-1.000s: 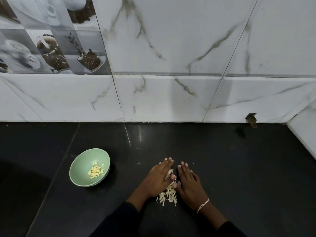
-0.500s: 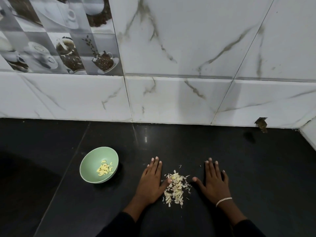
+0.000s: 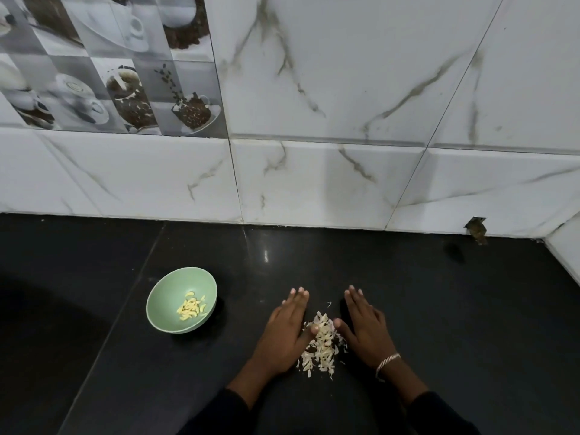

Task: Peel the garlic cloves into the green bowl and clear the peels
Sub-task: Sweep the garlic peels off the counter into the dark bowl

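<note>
**Peels getting herded up**

Cloves (image 3: 191, 309) are sitting in the green bowl (image 3: 168, 288). The left hand (image 3: 287, 334) is sweeping back toward the peel pile (image 3: 321, 343), with the right hand (image 3: 365, 328) closing in opposite — both flat, gripping nothing. They're tighter than a moment ago, so the clearing's underway.

A single head-worn view looks forward and down over the black worktop (image 3: 439, 309), facing the marble-tiled wall (image 3: 345, 89) beyond the left hand (image 3: 284, 335) and right hand (image 3: 365, 328), both close beneath the lens

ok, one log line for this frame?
phase: clearing peels | left hand: flat, beside garlic peels | right hand: flat, opposite side | green bowl: holds peeled cloves
</note>
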`<state>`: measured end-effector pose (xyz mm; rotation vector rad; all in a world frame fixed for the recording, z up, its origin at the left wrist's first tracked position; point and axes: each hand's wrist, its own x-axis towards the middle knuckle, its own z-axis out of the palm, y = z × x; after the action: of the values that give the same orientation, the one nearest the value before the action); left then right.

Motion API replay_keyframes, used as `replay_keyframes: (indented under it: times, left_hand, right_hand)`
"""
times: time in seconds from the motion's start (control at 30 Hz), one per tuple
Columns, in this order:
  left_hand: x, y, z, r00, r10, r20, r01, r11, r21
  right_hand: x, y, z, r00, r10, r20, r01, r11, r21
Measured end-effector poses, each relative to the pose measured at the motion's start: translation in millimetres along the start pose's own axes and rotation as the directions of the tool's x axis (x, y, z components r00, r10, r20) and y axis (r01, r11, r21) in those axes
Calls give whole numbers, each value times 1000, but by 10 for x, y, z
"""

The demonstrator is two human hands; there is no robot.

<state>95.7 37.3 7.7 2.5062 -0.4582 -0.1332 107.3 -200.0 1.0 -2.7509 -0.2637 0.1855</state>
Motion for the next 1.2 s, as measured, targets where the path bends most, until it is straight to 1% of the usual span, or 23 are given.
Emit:
replay_keyframes:
  times: [0.03,0.1,0.2,0.33,0.43,0.5,0.53,0.57,0.6,0.63,0.67,0.7,0.73,0.8,0.87,0.93,1.0,1.03,1.07,1.1,1.13,1.17,1.2]
  left_hand:
    - [64,-9,-23,999,-30,12,30,998,61]
    - [152,-5,-50,997,-50,56,41,987,154]
    - [160,23,27,990,-21,138,-3,985,173]
    - [22,-2,149,992,34,125,-59,977,203]
    - [-111,29,183,988,100,120,-119,979,165]
    - [-199,39,211,987,131,93,-140,985,99]
    - [-234,32,223,988,136,78,-140,989,41]
    - [-267,20,225,989,135,62,-133,991,-29]
    - [-294,21,211,991,124,46,-119,988,-101]
    - [-302,28,184,994,100,31,-94,982,-164]
    - [-302,45,136,998,68,17,-63,976,-210]
    - [-284,55,92,999,34,6,-32,971,-237]
    - [-264,64,50,1000,8,-3,-8,969,-245]
    - [-215,80,-7,1000,-15,-10,12,972,-233]
    - [-174,76,-42,1000,-24,-1,23,973,-230]
    - [-161,59,-55,999,-39,7,39,969,-246]
    - [-183,24,-38,999,-53,13,54,959,-280]
    - [-199,1,-31,998,-62,18,65,951,-303]
    - [-222,-9,-32,997,-74,26,78,942,-327]
    - [-241,-25,-34,996,-85,30,90,932,-350]
    - [-252,-29,-51,995,-93,30,98,927,-363]
    - [-271,-30,-61,995,-96,24,99,923,-372]
    - [-264,-20,-79,996,-91,11,88,927,-364]
  right_hand:
    - [96,29,-16,1000,9,22,-8,999,-48]
    - [225,29,-24,996,-10,84,22,990,-139]
    - [267,-32,39,984,-108,143,139,964,-227]
    - [109,-39,178,970,-201,134,230,939,-257]
    - [-72,-70,308,964,-228,135,258,927,-271]
    - [-192,-115,362,968,-232,100,249,941,-227]
    - [-225,-116,395,964,-256,74,266,945,-189]
    - [-253,-140,380,961,-270,64,276,955,-105]
    - [-269,-155,343,966,-254,47,253,967,27]
    - [-262,-166,291,977,-212,-9,210,963,170]
    - [-230,-168,230,988,-135,-74,151,945,290]
    - [-163,-160,160,991,-47,-123,88,932,351]
    - [-80,-143,95,989,23,-144,31,933,358]
    - [68,-88,-8,989,65,-134,-28,964,264]
    - [194,-46,-47,996,44,-79,-34,992,125]
    - [228,-50,-31,999,9,-33,-7,999,44]
    - [166,-67,-14,997,-79,5,79,997,26]
    - [101,-84,-15,993,-118,24,115,990,82]
    - [23,-110,-26,992,-124,24,117,974,195]
    - [-42,-144,-44,997,-82,-8,79,930,359]
    - [-68,-165,-74,998,4,-68,32,851,525]
    - [-74,-186,-100,987,104,-126,0,772,636]
    - [-40,-197,-136,968,182,-175,-16,737,676]
